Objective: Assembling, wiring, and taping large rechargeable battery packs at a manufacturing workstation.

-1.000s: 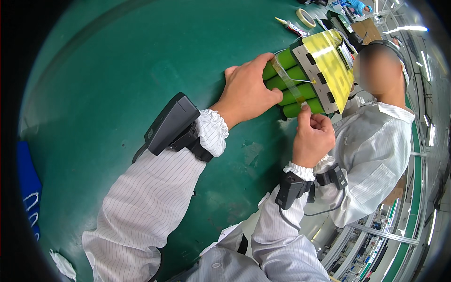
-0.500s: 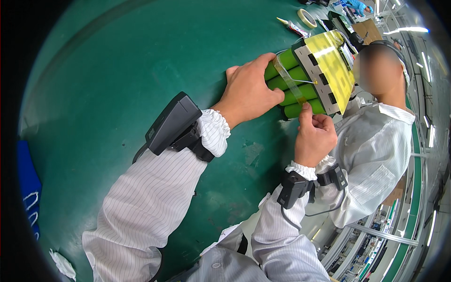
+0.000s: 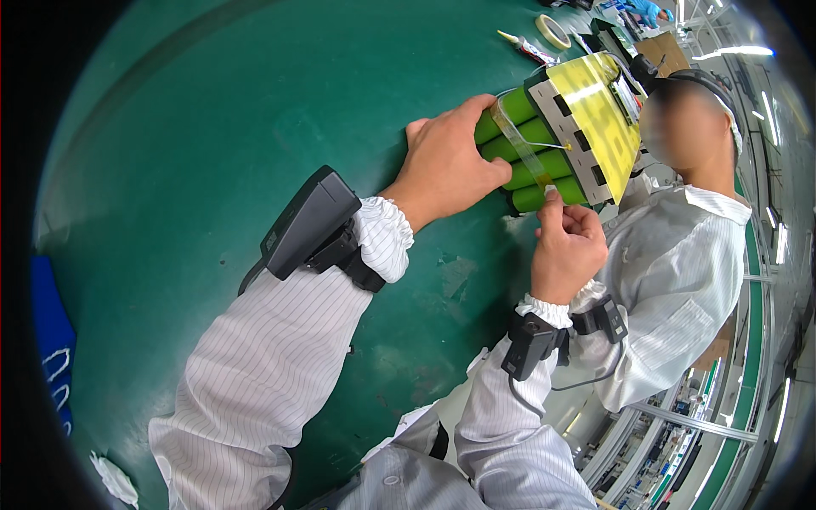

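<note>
A battery pack (image 3: 586, 119) of several green cylindrical cells stands on the green table, with a yellow sheet over one side and a pale slotted holder along its edge. Clear tape (image 3: 515, 136) runs across the cells, and a thin white wire (image 3: 551, 146) crosses near it. My left hand (image 3: 450, 161) grips the pack's left side, thumb and fingers spread around the cells. At the tape's lower end my right hand (image 3: 568, 246) is closed, its thumb and forefinger pinching there and the other fingers curled in.
Beyond the pack lie a tape roll (image 3: 553, 32) and a glue tube (image 3: 527, 47). A person in a white smock (image 3: 680, 280) is close on the right. A blue item (image 3: 53, 340) and a crumpled white piece (image 3: 114, 480) are at the left edge of the green table (image 3: 255, 110).
The pack and both hands sit very slightly further left in the picture. Grips look the same, and the tape lies as before.
</note>
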The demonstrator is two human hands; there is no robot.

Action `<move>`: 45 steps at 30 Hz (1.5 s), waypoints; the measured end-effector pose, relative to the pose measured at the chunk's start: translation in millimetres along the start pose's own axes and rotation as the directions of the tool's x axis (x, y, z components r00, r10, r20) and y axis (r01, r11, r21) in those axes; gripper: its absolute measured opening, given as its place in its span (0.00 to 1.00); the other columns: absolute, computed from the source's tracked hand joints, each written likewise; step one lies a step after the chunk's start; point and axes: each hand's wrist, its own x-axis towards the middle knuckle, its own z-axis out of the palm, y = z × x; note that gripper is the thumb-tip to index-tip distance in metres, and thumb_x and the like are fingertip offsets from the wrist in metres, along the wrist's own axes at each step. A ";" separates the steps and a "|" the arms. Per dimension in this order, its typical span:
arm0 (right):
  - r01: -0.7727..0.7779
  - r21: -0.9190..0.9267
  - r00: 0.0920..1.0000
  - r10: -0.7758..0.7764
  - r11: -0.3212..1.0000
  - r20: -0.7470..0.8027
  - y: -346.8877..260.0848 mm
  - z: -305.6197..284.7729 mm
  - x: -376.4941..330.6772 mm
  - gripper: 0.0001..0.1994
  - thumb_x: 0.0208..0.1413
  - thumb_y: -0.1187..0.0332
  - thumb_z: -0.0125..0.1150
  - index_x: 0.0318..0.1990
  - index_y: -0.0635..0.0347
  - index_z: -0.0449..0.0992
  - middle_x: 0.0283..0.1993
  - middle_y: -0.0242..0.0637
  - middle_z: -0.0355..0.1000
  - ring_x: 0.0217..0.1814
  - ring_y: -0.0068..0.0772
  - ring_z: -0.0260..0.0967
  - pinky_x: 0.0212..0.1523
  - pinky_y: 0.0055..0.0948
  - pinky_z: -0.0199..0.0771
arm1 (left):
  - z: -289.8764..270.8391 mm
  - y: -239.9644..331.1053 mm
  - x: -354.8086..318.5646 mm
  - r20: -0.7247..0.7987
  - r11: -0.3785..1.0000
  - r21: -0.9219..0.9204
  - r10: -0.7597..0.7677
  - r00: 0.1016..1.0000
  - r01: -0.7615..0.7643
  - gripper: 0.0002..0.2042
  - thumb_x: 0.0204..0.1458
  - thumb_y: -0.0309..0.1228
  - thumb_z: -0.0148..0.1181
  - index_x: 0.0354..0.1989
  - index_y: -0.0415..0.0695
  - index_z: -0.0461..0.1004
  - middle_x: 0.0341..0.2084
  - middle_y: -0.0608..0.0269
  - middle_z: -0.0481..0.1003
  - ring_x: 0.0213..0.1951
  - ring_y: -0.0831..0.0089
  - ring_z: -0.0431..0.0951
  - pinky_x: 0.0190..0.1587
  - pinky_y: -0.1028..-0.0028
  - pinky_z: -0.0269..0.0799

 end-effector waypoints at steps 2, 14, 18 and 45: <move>-0.011 0.017 1.000 0.011 1.000 0.012 -0.7 -0.5 1.3 0.16 0.48 0.64 0.73 0.26 0.69 0.73 0.21 0.38 0.74 0.22 0.25 0.74 0.24 0.23 0.72 | 0.4 0.3 1.0 0.003 1.000 0.002 -0.004 1.000 0.004 0.31 0.43 0.34 0.62 0.58 0.39 0.66 0.48 0.51 0.76 0.53 0.57 0.75 0.61 0.60 0.58; 0.070 -0.140 0.997 -0.073 0.988 -0.011 7.7 1.2 13.8 0.21 0.45 0.56 0.75 0.24 0.66 0.73 0.18 0.38 0.74 0.18 0.27 0.71 0.22 0.27 0.70 | 2.8 1.6 4.5 0.005 1.000 0.002 -0.016 1.000 0.016 0.31 0.43 0.35 0.62 0.58 0.39 0.66 0.48 0.50 0.76 0.53 0.57 0.74 0.62 0.60 0.58; 0.076 -0.101 0.997 -0.077 0.992 -0.007 1.2 -1.3 8.7 0.20 0.45 0.58 0.75 0.23 0.66 0.72 0.17 0.38 0.74 0.18 0.27 0.71 0.22 0.27 0.71 | 2.7 0.8 4.0 0.007 1.000 0.003 -0.013 1.000 0.013 0.30 0.42 0.34 0.62 0.58 0.39 0.66 0.48 0.50 0.76 0.53 0.57 0.74 0.61 0.60 0.58; 0.222 -0.378 0.972 -0.235 0.899 0.012 -22.2 -7.6 10.9 0.17 0.43 0.57 0.72 0.22 0.63 0.77 0.16 0.36 0.75 0.18 0.35 0.75 0.26 0.30 0.74 | 0.5 0.4 2.2 0.007 0.999 -0.034 -0.035 0.999 0.035 0.31 0.42 0.35 0.61 0.58 0.40 0.66 0.48 0.50 0.76 0.51 0.56 0.75 0.62 0.60 0.55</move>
